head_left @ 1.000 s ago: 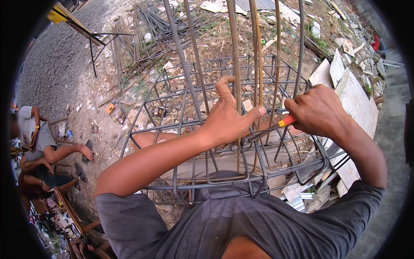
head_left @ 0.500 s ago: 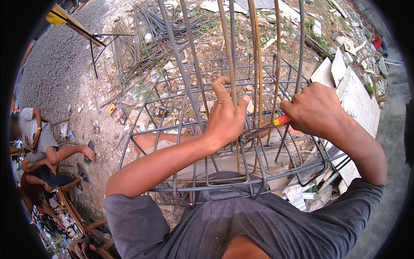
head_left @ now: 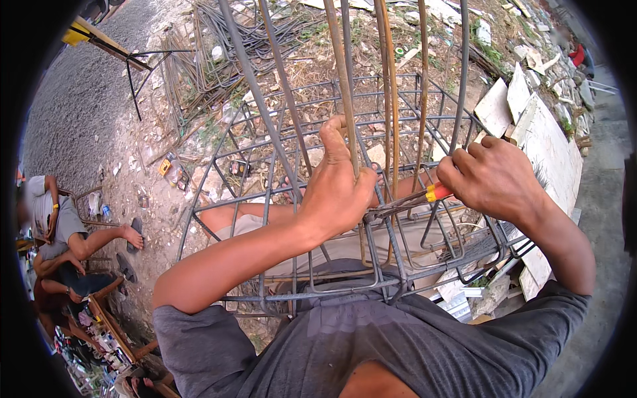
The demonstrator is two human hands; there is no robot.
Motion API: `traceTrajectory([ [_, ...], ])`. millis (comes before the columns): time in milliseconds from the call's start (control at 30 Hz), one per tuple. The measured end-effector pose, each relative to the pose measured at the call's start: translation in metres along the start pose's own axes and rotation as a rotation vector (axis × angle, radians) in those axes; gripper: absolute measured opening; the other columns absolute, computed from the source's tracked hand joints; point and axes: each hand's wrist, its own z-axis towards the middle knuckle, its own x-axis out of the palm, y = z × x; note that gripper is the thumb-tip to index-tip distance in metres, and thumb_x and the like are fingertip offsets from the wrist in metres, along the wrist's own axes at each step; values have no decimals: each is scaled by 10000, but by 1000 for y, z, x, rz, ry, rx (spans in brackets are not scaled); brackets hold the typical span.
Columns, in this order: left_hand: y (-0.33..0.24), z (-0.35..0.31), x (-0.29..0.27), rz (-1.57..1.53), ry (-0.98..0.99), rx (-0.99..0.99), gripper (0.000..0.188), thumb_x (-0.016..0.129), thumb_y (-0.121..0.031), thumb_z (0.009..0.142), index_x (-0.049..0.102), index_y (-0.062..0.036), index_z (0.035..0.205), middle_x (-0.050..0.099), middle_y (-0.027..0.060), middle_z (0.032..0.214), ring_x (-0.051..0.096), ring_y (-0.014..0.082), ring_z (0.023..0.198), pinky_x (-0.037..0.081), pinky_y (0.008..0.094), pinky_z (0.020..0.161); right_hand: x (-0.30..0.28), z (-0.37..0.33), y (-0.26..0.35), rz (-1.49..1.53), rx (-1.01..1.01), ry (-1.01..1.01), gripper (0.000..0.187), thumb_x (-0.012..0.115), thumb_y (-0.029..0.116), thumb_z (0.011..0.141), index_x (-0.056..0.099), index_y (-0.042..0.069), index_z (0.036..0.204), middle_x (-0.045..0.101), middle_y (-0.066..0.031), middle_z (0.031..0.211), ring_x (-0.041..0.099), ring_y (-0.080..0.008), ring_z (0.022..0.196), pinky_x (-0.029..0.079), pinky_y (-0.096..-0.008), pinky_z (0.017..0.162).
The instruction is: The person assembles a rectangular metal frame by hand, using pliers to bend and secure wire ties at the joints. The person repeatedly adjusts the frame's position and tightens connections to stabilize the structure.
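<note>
Littered, stony ground (head_left: 147, 199) seen below and beyond. Metal bar cage (head_left: 395, 245) set in middle. Red-and-yellow-handled tool (head_left: 436, 193) gripped in closed right hand (head_left: 492, 178) at three o'clock, tip pointed between eight and nine o'clock, close to cage. Upright brown bar (head_left: 340, 73) held by curled left hand (head_left: 335, 194), near centre. Bent rods (head_left: 232, 40) heaped at eleven o'clock; white boards (head_left: 552, 147) laid between two and three o'clock.

Blocked ahead by upright bars (head_left: 424, 73), passable only through narrow gaps; blocked below by the cage (head_left: 352, 288), open at its cells. Crossed between left grip (head_left: 332, 192) and right grip (head_left: 494, 176) by pliers (head_left: 439, 192). Open left of the cage, above littered ground (head_left: 156, 219).
</note>
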Motion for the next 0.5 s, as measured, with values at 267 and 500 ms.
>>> traceTrajectory([
  [267, 3, -46, -22, -40, 388, -80, 670, 568, -106, 1011, 204, 10, 1561, 410, 281, 1493, 518, 378, 1372, 452, 446, 1133, -61, 46, -14, 268, 131, 631, 209, 794, 218, 836, 766, 20, 896, 764, -165, 871, 757, -361, 842, 607, -457, 752],
  [500, -7, -68, -23, -43, 440, -213, 739, 694, -275, 994, 290, 62, 1513, 540, 296, 1365, 588, 393, 1292, 484, 481, 1080, -65, 40, -9, 305, 120, 580, 306, 793, 226, 832, 703, 14, 1033, 745, -171, 836, 747, -379, 855, 586, -492, 740],
])
